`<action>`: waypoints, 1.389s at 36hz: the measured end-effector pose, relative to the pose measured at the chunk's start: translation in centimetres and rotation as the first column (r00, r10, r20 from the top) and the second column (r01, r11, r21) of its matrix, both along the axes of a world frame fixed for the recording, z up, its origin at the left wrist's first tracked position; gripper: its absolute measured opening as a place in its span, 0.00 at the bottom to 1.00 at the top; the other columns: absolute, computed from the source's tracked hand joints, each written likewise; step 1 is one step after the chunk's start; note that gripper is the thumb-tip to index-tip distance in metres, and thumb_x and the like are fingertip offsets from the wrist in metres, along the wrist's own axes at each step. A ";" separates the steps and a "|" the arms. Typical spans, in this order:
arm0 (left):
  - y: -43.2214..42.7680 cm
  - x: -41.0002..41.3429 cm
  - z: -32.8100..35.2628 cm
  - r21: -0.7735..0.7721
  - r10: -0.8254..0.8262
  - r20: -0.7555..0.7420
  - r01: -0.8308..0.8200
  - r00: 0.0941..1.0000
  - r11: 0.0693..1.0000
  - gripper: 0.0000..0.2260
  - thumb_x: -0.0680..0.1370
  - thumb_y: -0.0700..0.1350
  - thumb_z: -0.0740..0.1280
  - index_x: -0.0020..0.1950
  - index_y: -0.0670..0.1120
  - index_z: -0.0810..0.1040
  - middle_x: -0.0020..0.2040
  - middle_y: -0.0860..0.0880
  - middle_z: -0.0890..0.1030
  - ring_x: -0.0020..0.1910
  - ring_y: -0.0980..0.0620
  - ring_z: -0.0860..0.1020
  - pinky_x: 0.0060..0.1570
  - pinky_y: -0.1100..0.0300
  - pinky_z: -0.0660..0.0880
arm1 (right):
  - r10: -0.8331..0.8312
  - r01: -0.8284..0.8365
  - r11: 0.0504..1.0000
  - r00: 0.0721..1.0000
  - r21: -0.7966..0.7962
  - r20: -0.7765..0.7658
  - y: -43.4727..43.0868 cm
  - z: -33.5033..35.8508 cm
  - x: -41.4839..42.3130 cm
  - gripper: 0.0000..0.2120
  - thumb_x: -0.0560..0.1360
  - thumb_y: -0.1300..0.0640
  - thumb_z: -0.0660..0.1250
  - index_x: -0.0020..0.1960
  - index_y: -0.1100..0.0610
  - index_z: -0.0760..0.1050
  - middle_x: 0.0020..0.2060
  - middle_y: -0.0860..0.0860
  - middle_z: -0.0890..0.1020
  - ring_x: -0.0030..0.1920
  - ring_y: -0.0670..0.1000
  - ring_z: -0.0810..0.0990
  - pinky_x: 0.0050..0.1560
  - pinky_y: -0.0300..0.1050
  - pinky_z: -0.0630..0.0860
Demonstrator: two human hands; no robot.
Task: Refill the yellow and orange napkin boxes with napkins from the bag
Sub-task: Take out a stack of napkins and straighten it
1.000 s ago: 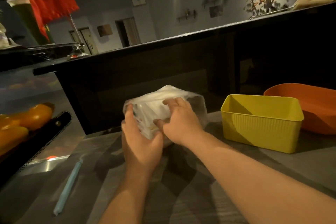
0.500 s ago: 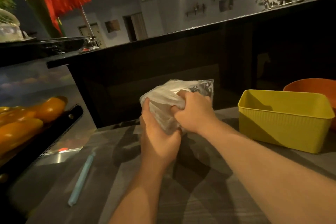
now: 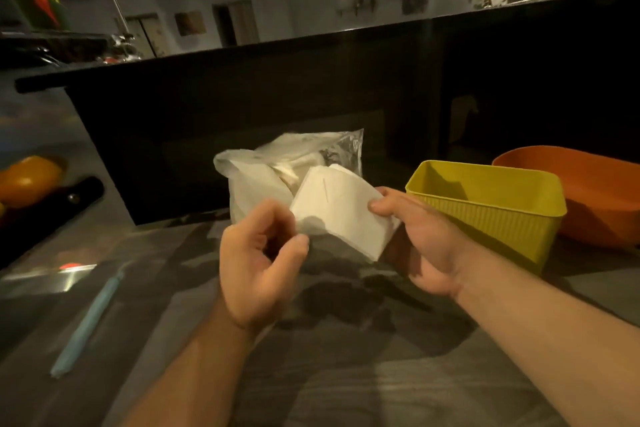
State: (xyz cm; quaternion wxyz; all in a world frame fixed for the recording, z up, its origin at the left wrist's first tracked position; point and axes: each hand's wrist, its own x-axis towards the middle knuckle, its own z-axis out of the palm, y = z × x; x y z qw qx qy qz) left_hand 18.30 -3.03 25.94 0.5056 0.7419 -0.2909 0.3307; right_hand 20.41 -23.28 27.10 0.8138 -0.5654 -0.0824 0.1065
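Note:
A clear plastic bag of white napkins [image 3: 273,166] stands at the far edge of the grey table. My left hand [image 3: 259,260] curls its fingers around the bag's lower front, and its thumb tip touches the corner of a stack of white napkins [image 3: 339,211]. My right hand [image 3: 422,246] holds that stack just outside the bag's mouth, thumb on top and fingers underneath. The yellow napkin box [image 3: 491,218] sits right beside my right hand with nothing visible inside. The orange napkin box [image 3: 595,204] lies behind it at the right edge.
A light blue pen [image 3: 86,319] lies on the table at the left. Orange fruit [image 3: 27,180] sits in a dark holder at the far left. A tall black counter front [image 3: 277,97] closes off the table's far side.
My right hand has pulled a stack of napkins out of the bag and towards the yellow box. My left hand has slipped lower on the bag.

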 end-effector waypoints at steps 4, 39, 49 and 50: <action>0.0 0.5 -0.3 0.024 -0.253 -0.521 0.310 0.815 0.950 0.16 0.71 0.56 0.66 0.35 0.42 0.77 0.29 0.46 0.76 0.30 0.46 0.75 0.35 0.53 0.72 | 0.026 -0.025 0.997 1.000 0.076 -0.009 0.3 -0.4 0.8 0.11 0.74 0.54 0.68 0.56 0.53 0.81 0.43 0.53 0.85 0.44 0.52 0.84 0.43 0.46 0.81; 1.5 1.9 -1.5 -0.090 -0.220 -0.740 0.231 0.635 0.969 0.45 0.67 0.34 0.80 0.77 0.58 0.65 0.70 0.55 0.71 0.59 0.61 0.80 0.53 0.59 0.80 | 0.300 -0.084 0.756 0.926 -0.649 0.229 -0.9 -1.9 2.0 0.34 0.67 0.60 0.81 0.66 0.44 0.69 0.57 0.42 0.79 0.54 0.40 0.81 0.49 0.39 0.82; 1.0 2.4 -2.2 -0.134 -0.178 -0.676 0.118 0.715 0.984 0.29 0.64 0.38 0.79 0.64 0.49 0.78 0.59 0.45 0.81 0.56 0.47 0.83 0.53 0.52 0.82 | 0.170 0.086 0.799 0.917 -0.595 0.361 -0.2 -2.4 2.3 0.26 0.69 0.70 0.74 0.61 0.48 0.75 0.53 0.48 0.82 0.51 0.45 0.83 0.50 0.45 0.84; 0.8 2.4 -2.4 -0.149 -0.178 -0.668 0.105 0.722 0.983 0.29 0.64 0.38 0.79 0.63 0.48 0.78 0.58 0.45 0.82 0.56 0.47 0.83 0.52 0.53 0.82 | 0.169 0.085 0.798 0.919 -0.597 0.357 -0.2 -2.4 2.4 0.26 0.69 0.70 0.73 0.60 0.49 0.75 0.53 0.49 0.82 0.50 0.46 0.83 0.48 0.44 0.83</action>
